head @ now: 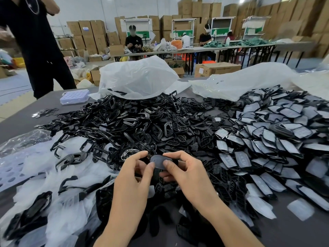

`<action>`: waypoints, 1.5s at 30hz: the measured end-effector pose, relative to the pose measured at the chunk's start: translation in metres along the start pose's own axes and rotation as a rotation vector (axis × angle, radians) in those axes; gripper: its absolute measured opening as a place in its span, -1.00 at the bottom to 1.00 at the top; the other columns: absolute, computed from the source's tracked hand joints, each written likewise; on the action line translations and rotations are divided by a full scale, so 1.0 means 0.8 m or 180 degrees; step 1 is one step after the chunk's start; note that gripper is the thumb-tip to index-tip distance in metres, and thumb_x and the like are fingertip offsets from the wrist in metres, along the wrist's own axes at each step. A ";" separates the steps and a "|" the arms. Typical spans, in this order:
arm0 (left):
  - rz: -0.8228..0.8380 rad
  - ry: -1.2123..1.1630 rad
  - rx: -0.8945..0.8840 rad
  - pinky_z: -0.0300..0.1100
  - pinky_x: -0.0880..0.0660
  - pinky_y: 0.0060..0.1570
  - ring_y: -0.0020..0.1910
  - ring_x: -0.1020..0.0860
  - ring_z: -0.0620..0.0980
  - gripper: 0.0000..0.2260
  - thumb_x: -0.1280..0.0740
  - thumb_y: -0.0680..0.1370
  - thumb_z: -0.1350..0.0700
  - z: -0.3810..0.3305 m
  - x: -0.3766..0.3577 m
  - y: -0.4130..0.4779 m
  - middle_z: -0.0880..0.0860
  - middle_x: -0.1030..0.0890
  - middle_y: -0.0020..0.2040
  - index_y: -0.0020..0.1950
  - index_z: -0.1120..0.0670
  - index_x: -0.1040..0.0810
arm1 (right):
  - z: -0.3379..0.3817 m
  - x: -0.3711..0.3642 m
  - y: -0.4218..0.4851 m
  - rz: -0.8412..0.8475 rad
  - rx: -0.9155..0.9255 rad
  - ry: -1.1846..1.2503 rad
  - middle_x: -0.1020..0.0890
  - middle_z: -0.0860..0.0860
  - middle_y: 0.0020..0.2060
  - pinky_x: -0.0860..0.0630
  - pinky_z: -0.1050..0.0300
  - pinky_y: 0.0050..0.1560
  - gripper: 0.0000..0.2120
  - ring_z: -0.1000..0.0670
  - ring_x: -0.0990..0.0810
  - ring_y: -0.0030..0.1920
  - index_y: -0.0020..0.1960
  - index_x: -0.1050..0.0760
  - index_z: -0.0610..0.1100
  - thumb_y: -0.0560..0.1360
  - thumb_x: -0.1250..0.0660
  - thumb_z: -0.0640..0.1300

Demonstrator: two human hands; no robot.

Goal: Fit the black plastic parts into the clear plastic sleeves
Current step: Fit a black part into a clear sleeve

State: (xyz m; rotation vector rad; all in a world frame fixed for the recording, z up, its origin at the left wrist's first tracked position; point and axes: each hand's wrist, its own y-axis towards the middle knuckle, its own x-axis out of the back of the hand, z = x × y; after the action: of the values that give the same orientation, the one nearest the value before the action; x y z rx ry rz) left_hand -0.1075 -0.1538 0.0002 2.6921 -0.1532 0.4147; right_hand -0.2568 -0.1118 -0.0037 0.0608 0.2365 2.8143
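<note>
Both hands met at six o'clock of the dark grey table, just below the great heap of loose black plastic frames and button pads; between them sat a small rounded frosted-clear plastic sleeve, with a black plastic part showing dark beneath it and running down toward six o'clock. The left hand had its fingers curled, pinching the sleeve's nine o'clock edge; the right hand pinched the three o'clock edge likewise; neither hand was slack. Both stood equally near. The long axis seemed to run twelve to six, so the coming push would likely go along that line; how deep the part sat I could not tell. Loose filmy clear sleeves lay at eight o'clock; a pile of finished sleeved pieces spread at three o'clock.
</note>
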 end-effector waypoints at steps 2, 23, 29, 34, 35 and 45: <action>0.0133 -0.0202 0.0178 -0.33 -0.47 -0.17 -0.19 -0.59 -0.15 -0.84 -0.39 0.57 0.05 0.000 0.004 0.004 -0.14 -0.62 -0.14 0.09 -0.21 -0.56 | 0.000 0.000 0.000 0.0022 -0.0027 0.0017 -0.76 0.02 -0.14 -0.67 0.14 -0.04 -0.83 -0.01 -0.76 -0.12 0.09 -0.62 0.13 0.62 -0.38 -0.13; 0.0893 -0.0896 0.0493 -0.33 -0.52 -0.29 -0.30 -0.56 -0.15 -0.84 -0.31 0.59 0.00 -0.004 0.005 0.003 -0.03 -0.63 -0.30 -0.15 -0.09 -0.63 | 0.003 -0.001 -0.001 0.0319 0.0105 -0.0108 -0.75 -0.01 -0.12 -0.65 0.10 -0.03 -0.86 -0.03 -0.74 -0.11 0.06 -0.61 0.14 0.59 -0.41 -0.10; 0.0644 -0.0334 0.0107 -0.10 -0.63 -0.19 -0.23 -0.62 -0.12 -0.74 -0.27 0.65 0.15 -0.007 0.002 -0.004 -0.10 -0.68 -0.20 0.02 -0.24 -0.60 | 0.006 0.004 -0.001 0.0203 0.0157 -0.0126 -0.74 0.05 -0.09 -0.63 0.18 -0.06 -0.79 0.03 -0.73 -0.11 0.04 -0.59 0.18 0.60 -0.39 -0.16; 0.0604 -0.0062 -0.0127 0.01 -0.60 -0.13 -0.20 -0.67 -0.02 -0.74 -0.28 0.64 0.12 -0.007 0.000 -0.007 -0.12 -0.70 -0.16 0.05 -0.29 -0.56 | 0.007 0.001 -0.003 0.0170 0.0127 0.0026 -0.75 0.03 -0.14 -0.61 0.25 -0.12 -0.82 0.05 -0.73 -0.13 -0.01 -0.59 0.16 0.57 -0.44 -0.13; 0.0598 -0.0036 -0.0150 0.02 -0.61 -0.12 -0.19 -0.67 -0.01 -0.75 -0.28 0.63 0.11 -0.007 0.000 -0.007 -0.11 -0.69 -0.16 0.06 -0.29 -0.56 | 0.007 0.001 -0.003 0.0163 0.0130 0.0039 -0.75 0.03 -0.14 -0.61 0.24 -0.12 -0.83 0.05 -0.73 -0.13 -0.01 -0.59 0.16 0.57 -0.44 -0.13; 0.0515 -0.0104 -0.0120 -0.47 -0.43 -0.37 -0.34 -0.60 -0.20 -0.83 -0.34 0.61 0.11 -0.013 0.001 -0.007 -0.19 -0.67 -0.23 -0.07 -0.18 -0.57 | 0.012 0.001 -0.005 0.0389 0.0109 0.0127 -0.74 0.04 -0.06 -0.61 0.24 -0.09 -0.73 0.05 -0.72 -0.12 0.07 -0.60 0.15 0.65 -0.29 -0.23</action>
State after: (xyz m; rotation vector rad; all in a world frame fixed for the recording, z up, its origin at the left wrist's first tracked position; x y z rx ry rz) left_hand -0.1088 -0.1442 0.0076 2.6596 -0.3863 0.4117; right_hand -0.2553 -0.1065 0.0050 0.0276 0.2998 2.9352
